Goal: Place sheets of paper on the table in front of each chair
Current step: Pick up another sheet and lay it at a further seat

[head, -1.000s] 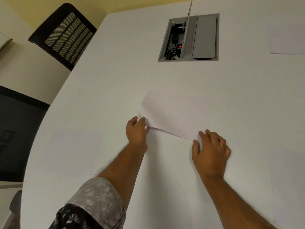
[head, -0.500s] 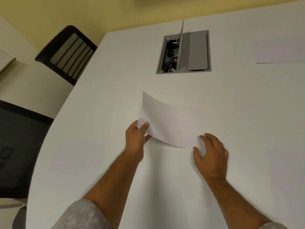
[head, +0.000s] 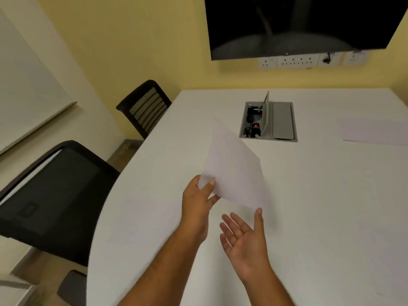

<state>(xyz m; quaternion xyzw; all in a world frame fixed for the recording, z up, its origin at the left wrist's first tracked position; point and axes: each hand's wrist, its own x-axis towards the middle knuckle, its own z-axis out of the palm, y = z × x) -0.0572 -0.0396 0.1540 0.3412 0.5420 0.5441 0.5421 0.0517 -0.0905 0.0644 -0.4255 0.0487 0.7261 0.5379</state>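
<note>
Overhead, a sheet of paper point(head: 234, 168) is pinched at its near-left corner by the left hand point(head: 199, 199), tilted above the counter point(head: 309, 206), while the right hand point(head: 242, 239) is held open, palm-up, just beneath it.

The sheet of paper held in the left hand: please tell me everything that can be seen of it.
The sheet of paper is plain, white and blank on the side shown, thin and slightly curved. It is lifted off the white table, tilted, its far corner pointing away. The left hand pinches its near left corner, thumb on top. The right hand is open, palm up, just under its near edge; contact cannot be told.
</note>
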